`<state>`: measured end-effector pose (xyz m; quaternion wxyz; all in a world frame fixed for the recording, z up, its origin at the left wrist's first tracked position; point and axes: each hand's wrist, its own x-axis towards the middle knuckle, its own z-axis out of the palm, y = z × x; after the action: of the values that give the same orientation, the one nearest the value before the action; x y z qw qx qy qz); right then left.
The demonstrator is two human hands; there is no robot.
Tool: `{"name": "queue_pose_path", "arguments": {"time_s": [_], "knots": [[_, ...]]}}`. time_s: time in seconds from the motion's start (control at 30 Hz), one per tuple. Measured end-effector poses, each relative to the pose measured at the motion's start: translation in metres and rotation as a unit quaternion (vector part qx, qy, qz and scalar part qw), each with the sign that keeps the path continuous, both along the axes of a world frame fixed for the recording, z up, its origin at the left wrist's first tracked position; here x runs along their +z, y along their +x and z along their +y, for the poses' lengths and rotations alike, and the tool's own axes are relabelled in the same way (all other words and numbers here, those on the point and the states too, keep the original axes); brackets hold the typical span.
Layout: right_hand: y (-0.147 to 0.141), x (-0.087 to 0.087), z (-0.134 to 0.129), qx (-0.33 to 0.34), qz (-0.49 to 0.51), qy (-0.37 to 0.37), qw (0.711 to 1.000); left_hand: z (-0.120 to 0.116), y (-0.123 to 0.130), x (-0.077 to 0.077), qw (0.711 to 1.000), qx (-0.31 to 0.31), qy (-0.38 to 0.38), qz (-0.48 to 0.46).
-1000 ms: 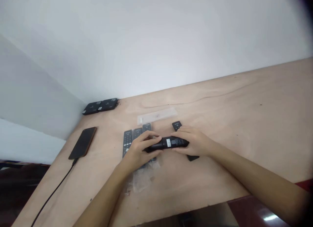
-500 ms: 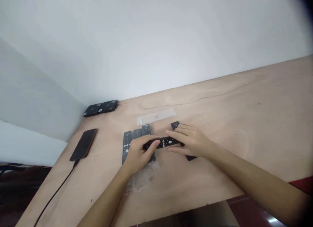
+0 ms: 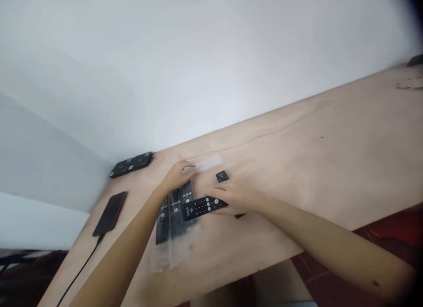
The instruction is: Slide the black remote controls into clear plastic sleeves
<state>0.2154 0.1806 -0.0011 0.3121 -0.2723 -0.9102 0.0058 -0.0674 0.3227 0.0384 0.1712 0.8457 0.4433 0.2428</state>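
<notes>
My right hand (image 3: 233,197) grips a black remote control (image 3: 203,207), its buttons facing up and its far end pointing left. My left hand (image 3: 176,175) reaches across to a translucent plastic strip (image 3: 206,163), with the fingertips at the strip's left end. Below that hand, three long black remote controls (image 3: 176,212) lie side by side on crumpled clear plastic (image 3: 161,258). A small black remote (image 3: 222,176) sits just above my right fingers. A black object (image 3: 240,216) pokes out from under my right hand, mostly hidden.
A black smartphone (image 3: 109,213) lies at the plywood table's (image 3: 297,166) left side, with a black cable (image 3: 79,271) running off the edge. Flat black devices (image 3: 131,164) sit in the back corner against the white wall (image 3: 198,69). A dark red floor shows beyond the near edge.
My left hand has let go of the remote and moved up to the plastic strip. The right hand keeps the remote, now tilted. The view has shifted, and the table appears more slanted.
</notes>
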Motion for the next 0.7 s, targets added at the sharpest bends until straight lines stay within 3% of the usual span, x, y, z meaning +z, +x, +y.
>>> {"name": "queue_pose_path", "arguments": {"time_s": [0.1, 0.27, 0.53, 0.7], "knots": [[-0.001, 0.002, 0.000, -0.005, -0.011, -0.006, 1.000, 0.010, 0.011, -0.007, 0.998, -0.048, -0.011, 0.041], [0.000, 0.004, 0.002, 0.003, -0.012, -0.015, 1.000, 0.010, 0.014, -0.010, 0.995, -0.061, -0.009, 0.074], [-0.002, 0.001, 0.004, -0.003, -0.004, -0.007, 1.000, 0.008, 0.010, -0.007, 0.996, -0.034, 0.003, 0.084], [-0.002, 0.001, 0.004, -0.001, 0.014, -0.004, 1.000, 0.006, 0.003, 0.009, 0.994, 0.048, 0.093, 0.044]]}}
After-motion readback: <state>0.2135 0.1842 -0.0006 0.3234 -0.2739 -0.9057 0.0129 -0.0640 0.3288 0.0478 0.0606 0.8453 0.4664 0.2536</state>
